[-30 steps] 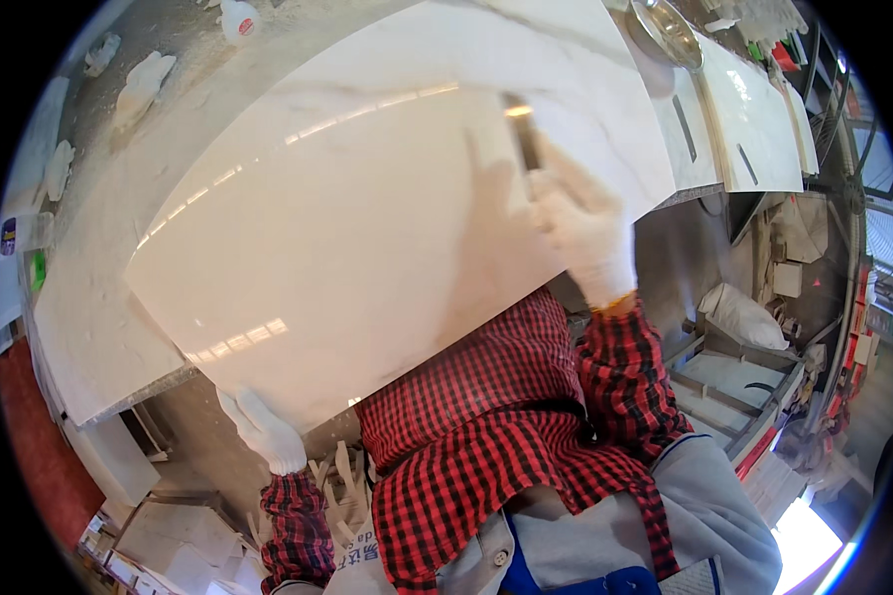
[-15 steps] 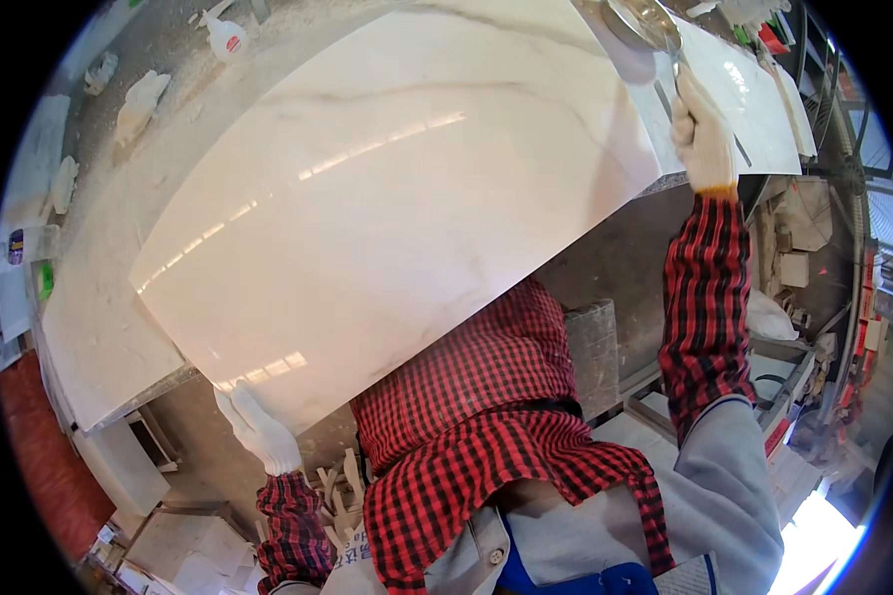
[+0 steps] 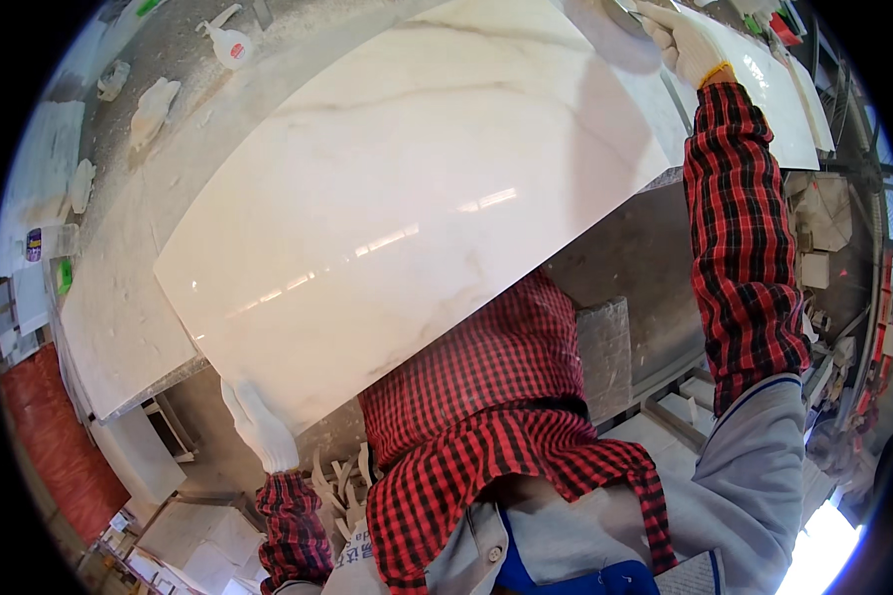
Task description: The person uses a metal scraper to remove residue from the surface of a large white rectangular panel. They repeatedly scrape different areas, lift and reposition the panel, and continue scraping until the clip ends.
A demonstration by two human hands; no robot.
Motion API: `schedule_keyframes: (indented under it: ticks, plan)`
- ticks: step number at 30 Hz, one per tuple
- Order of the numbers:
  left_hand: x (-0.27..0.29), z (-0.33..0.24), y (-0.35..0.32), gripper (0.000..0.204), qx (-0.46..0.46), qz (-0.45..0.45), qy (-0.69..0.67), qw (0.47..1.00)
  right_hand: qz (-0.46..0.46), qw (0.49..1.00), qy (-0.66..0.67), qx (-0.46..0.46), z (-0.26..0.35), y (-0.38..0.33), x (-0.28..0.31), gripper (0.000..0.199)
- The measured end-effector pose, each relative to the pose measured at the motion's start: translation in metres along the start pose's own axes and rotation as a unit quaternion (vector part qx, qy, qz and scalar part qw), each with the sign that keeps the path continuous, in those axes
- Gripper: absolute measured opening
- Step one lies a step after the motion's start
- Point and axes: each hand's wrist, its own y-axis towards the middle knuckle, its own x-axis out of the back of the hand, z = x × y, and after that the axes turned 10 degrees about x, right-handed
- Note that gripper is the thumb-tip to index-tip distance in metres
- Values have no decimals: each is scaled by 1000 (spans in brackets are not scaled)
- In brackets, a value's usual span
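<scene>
A large glossy white stone slab with faint grey-brown veins lies slanted in front of me. My left hand, in a white knit glove, grips the slab's edge by its near left corner; part of its fingers is hidden. At the far right, my gloved right hand is closed on a round, shiny metal ladle-like thing. That thing is held over the slab's far right end, mostly cut off by the top of the view, and what it contains cannot be seen.
Beneath the slab is a dusty worktable. On it at the far left are a white spray bottle and a crumpled white glove. Another white slab stands at the right. A red sheet hangs at the left.
My right hand has moved up and away with the metal ladle-like thing, which now mostly leaves the view. My left hand stays at the slab's corner. The view has shifted slightly.
</scene>
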Motion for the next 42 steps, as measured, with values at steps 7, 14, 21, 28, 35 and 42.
schedule_keyframes:
  ticks: [7, 14, 21, 28, 35, 42]
  plan:
    - [5, -1, 2, 53, 30, 10, -40, 999, -130, 980, -137, 65, 28, -84, -28, 29]
    - [41, 42, 11, 45, -113, -32, 92, 989, -44, 804, -497, 324, -12, -204, -80, 49]
    - [57, 2, 1, 45, 75, 35, -119, 989, 276, 754, -446, 397, 21, -324, -231, 71]
    - [85, 23, 9, 50, 66, 77, -169, 980, 534, 672, -147, 492, 45, -399, -368, 83]
    - [136, 42, 9, 59, 247, 45, -287, 924, 603, 586, -110, 530, 43, -441, -400, 81]
    - [117, 57, 6, 66, 217, 101, -328, 914, 561, 573, -54, 595, 38, -432, -452, 73]
